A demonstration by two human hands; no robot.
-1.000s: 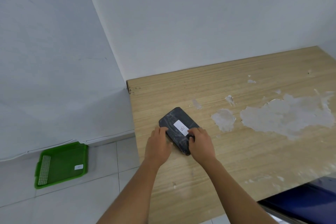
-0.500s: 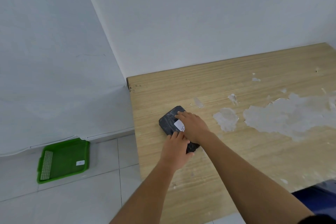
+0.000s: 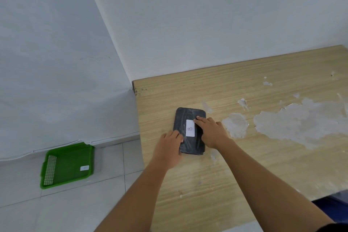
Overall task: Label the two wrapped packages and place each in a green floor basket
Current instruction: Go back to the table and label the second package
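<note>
Right hand (image 3: 211,132) fingers (image 3: 200,120) flat, pressing the white label's (image 3: 190,128) right edge, nothing gripped. Left hand (image 3: 168,149) fingers lie loose on the package's (image 3: 189,130) near-left edge, steadying it. Package: dark, glossy wrap, rounded corners, flat on table (image 3: 244,156) near its left edge. Label reads "B". Green basket (image 3: 66,165) on floor (image 3: 75,209), left.

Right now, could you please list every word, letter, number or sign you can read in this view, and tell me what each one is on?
"B" (handwritten, seen sideways; the reading is likely, not certain): on the white label stuck to the dark wrapped package on the wooden table.
Too small and blurred to read: the white sticker inside the green floor basket.
No other text is visible.
</note>
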